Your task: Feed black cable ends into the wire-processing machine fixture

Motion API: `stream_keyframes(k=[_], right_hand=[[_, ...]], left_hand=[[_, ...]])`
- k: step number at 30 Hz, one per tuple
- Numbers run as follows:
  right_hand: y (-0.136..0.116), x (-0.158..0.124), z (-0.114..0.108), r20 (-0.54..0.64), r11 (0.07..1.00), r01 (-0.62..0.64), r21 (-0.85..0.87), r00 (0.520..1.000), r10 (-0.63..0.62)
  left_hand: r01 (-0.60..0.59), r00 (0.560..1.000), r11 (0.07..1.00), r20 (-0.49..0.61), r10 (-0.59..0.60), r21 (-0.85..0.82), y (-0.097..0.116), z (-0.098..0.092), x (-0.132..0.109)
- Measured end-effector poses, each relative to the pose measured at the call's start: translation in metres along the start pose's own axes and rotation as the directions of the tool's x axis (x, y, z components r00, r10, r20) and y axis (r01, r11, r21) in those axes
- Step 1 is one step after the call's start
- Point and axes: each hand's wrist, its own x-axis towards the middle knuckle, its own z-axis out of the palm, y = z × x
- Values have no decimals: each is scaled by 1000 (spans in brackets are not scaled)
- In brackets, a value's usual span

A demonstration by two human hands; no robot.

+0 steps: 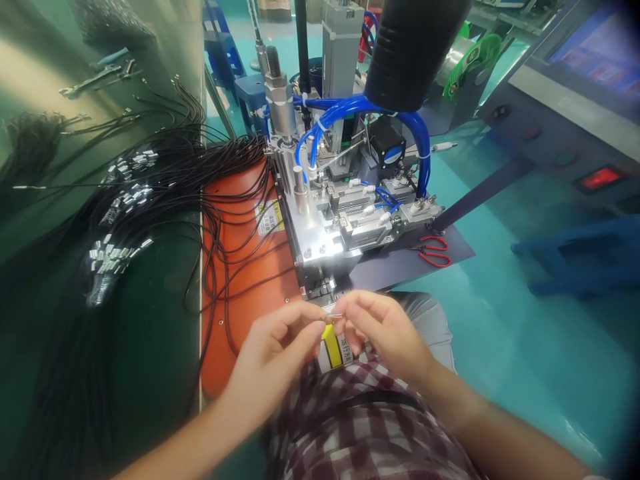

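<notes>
My left hand (283,347) and my right hand (383,327) meet in front of my lap, both with thumb and fingers pinched. Between the fingertips runs a small piece of thin wire (335,315), pale and partly covered by the fingers. Its far ends are hidden. Just beyond the hands stands a metal machine (320,233) with blue air hoses (350,107). Below the fingertips shows a yellow and white label (331,348).
Many black cables (200,167) with silvery ends spread over the green table (160,293) and the orange plate (250,287) on the left. Red-handled pliers (435,253) lie right of the machine. A black cylinder (415,53) hangs overhead. A blue stool (585,253) stands right.
</notes>
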Motion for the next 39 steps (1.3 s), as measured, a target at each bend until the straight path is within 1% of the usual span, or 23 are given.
stream_keyframes(k=[3,5,8,12,16,19,22,24,26,31,34,36,39], right_hand=[[-1,0,2,10,1000,17,-10,1000,-17],[-4,-1,3,0,999,15,-43,1000,-15],[-6,-4,6,-49,997,28,-78,998,-32],[-6,-6,8,-92,990,77,-118,992,-88],[-7,-6,10,-85,991,86,-106,992,-95],[-4,-6,11,-69,990,93,-104,993,-100],[1,-7,11,-82,974,129,-188,986,-146],[4,-9,11,-92,950,155,-270,978,-186],[4,-10,10,-92,937,166,-307,975,-203],[-3,-10,9,-109,953,159,-258,975,-193],[-5,-8,10,-89,981,109,-160,988,-125],[-4,-7,12,-76,991,84,-103,993,-92],[0,-6,14,-90,987,118,-105,988,-127]], left_hand=[[-17,1000,1000,10,17,-8,2,0,0],[-8,1000,999,11,9,-37,1,0,1],[4,1000,998,12,-3,-62,1,0,1],[-1,1000,1000,8,1,-24,1,0,0],[-13,1000,1000,14,13,-29,3,1,-1],[-9,1000,997,20,10,-79,5,2,0],[8,1000,993,23,-5,-115,4,2,-1],[5,1000,994,29,-2,-113,3,1,-1],[-2,1000,994,30,5,-106,2,0,-2],[-20,999,998,37,22,-62,-1,0,-3],[-29,999,998,37,31,-56,-1,-1,-3],[-19,999,996,41,22,-88,1,0,-2],[18,998,987,57,-9,-162,4,0,-2]])
